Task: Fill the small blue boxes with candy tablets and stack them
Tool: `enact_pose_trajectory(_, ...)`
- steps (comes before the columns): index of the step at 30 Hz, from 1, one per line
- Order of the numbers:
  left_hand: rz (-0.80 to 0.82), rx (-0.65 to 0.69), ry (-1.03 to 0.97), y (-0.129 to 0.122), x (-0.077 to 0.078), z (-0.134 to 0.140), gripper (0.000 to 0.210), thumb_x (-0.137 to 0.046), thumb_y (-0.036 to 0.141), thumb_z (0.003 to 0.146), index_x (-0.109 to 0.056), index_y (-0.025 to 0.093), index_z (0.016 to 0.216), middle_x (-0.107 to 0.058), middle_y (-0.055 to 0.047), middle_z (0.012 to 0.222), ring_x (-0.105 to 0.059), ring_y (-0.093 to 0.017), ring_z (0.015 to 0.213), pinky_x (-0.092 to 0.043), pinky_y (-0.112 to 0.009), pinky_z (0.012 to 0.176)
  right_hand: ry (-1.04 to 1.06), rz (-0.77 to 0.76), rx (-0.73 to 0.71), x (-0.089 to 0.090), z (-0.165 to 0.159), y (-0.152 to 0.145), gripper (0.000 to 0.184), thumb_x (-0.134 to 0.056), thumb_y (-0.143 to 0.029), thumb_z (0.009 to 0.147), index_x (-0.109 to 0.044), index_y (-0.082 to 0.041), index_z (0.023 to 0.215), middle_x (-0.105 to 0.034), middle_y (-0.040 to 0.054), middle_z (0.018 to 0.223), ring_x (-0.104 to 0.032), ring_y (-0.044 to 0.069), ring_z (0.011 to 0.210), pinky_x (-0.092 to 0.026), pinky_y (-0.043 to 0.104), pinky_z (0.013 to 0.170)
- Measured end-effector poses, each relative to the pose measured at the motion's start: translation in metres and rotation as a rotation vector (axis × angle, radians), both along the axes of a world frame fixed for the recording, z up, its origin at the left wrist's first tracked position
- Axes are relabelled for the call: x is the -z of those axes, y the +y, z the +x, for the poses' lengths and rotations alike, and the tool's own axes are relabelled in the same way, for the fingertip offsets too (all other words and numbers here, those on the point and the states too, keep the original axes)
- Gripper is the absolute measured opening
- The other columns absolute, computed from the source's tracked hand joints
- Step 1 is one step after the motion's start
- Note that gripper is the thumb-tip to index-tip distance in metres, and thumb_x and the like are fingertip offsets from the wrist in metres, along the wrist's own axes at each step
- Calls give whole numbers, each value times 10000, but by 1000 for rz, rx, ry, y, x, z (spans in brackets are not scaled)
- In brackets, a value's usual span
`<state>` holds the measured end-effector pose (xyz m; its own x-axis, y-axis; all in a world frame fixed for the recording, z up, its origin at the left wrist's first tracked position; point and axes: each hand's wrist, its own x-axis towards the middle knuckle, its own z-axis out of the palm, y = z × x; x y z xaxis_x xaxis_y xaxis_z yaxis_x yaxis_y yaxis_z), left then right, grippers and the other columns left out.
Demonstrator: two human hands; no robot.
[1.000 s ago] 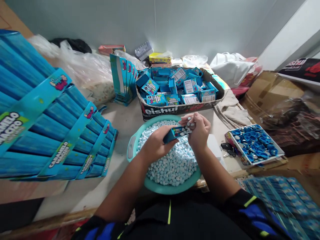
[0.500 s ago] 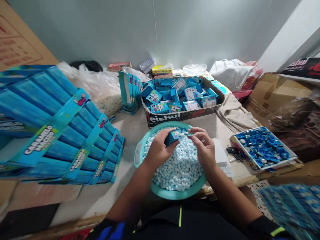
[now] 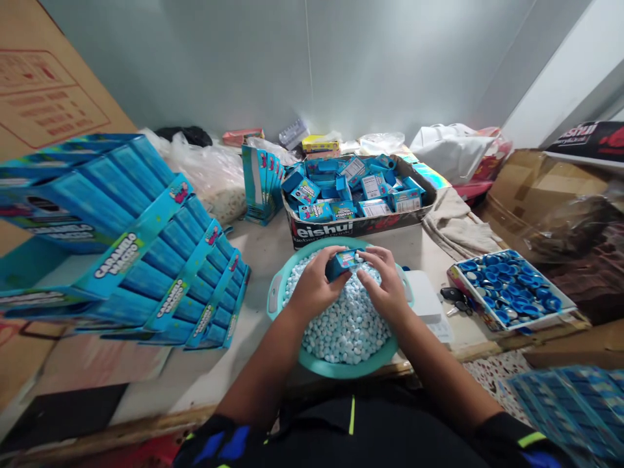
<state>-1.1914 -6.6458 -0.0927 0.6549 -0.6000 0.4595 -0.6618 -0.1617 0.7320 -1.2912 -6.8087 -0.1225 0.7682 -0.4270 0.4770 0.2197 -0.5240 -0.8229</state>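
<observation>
My left hand (image 3: 316, 286) is wrapped round a small blue candy box (image 3: 345, 259), tilted with its far end to the right. White candies show at that right end. My right hand (image 3: 385, 279) is beside it, fingertips by the box's end and thumb held apart from them; whether it touches the box is hard to see. Both hands are over a turquoise basin (image 3: 336, 374) heaped with small white and pale blue candies (image 3: 341, 331). Behind the basin, a black carton (image 3: 361, 229) is piled with similar blue boxes (image 3: 312, 212).
Stacked blue display trays (image 3: 146, 260) of boxes rise at the left. Folded blue cartons (image 3: 262, 185) stand by the black carton. On the right are a white scale-like device (image 3: 424, 296), keys (image 3: 458, 300) and a shallow box of blue caps (image 3: 511, 286). Cardboard boxes (image 3: 531, 188) sit beyond.
My right hand has moved left, closer to the box's end, and its fingers have spread from a pinch-like pose. My left hand keeps its hold. The view has shifted slightly.
</observation>
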Motion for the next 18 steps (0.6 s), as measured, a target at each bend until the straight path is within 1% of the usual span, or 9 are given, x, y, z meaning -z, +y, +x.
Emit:
enact_pose_trajectory(2, 16, -18, -6, 0, 0, 1, 433, -774, 319, 916, -626, 251, 1317, -748, -89, 1261, -728, -275, 1146, -592, -446, 1027, -23, 20, 18, 1, 1, -1, 384, -628, -437, 989, -737, -256, 1310, -624, 122, 1274, -645, 273, 1242, -589, 487, 1054)
enact_pose_trajectory(4, 27, -16, -17, 0, -1, 2, 436, -779, 324, 908, -636, 246, 1312, -757, -86, 1226, -736, -272, 1104, -601, -440, 998, -55, 17, 52, 3, 2, -2, 337, -593, -361, 1004, -754, -240, 1274, -648, 112, 1187, -677, 247, 1130, -618, 441, 960)
enact_pose_trajectory(7, 51, 37, -54, 1, -1, 4, 423, -770, 330, 919, -643, 250, 1315, -763, -80, 1218, -741, -268, 1081, -605, -435, 991, -119, -80, 83, 3, 5, -4, 311, -538, -235, 995, -785, -218, 1183, -679, 108, 1094, -696, 237, 1033, -619, 441, 933)
enact_pose_trajectory(10, 77, 70, -103, 1, 0, 8, 414, -759, 335, 935, -646, 241, 1323, -753, -86, 1265, -731, -275, 1124, -591, -439, 1031, -135, -176, 77, 4, 7, -2, 326, -519, -209, 996, -771, -211, 1203, -685, 137, 1203, -684, 258, 1159, -596, 476, 1048)
enact_pose_trajectory(12, 77, 52, -104, 0, 1, 10, 423, -759, 353, 941, -645, 231, 1329, -748, -91, 1278, -726, -278, 1140, -582, -441, 1050, -102, -178, 54, 5, 8, 0, 334, -557, -251, 996, -736, -202, 1274, -652, 159, 1315, -652, 276, 1261, -569, 499, 1121)
enact_pose_trajectory(13, 74, 43, -95, -1, 1, 11, 431, -761, 368, 942, -644, 230, 1333, -747, -91, 1278, -726, -278, 1141, -580, -439, 1051, -83, -150, 41, 6, 9, 1, 365, -577, -279, 994, -706, -199, 1326, -635, 166, 1346, -642, 281, 1283, -579, 499, 1114)
enact_pose_trajectory(15, 65, 35, -70, -1, 3, 11, 450, -766, 398, 940, -644, 235, 1341, -745, -89, 1280, -729, -277, 1132, -584, -433, 1040, -69, -58, 27, 6, 9, 2, 443, -595, -320, 993, -641, -205, 1419, -617, 169, 1367, -646, 279, 1281, -630, 472, 1032)
enact_pose_trajectory(17, 48, 39, -44, -2, 6, 10, 474, -772, 423, 937, -640, 242, 1354, -740, -92, 1289, -732, -276, 1126, -589, -428, 1023, -76, 5, 18, 6, 10, 1, 446, -598, -330, 993, -637, -226, 1425, -617, 159, 1361, -657, 274, 1268, -653, 448, 979)
enact_pose_trajectory(18, 32, 37, -30, -2, 8, 10, 487, -775, 435, 935, -638, 242, 1360, -736, -97, 1295, -733, -277, 1123, -591, -427, 1015, -80, 7, 12, 6, 10, 0, 419, -603, -330, 991, -661, -235, 1395, -617, 154, 1362, -658, 274, 1272, -645, 456, 1007)
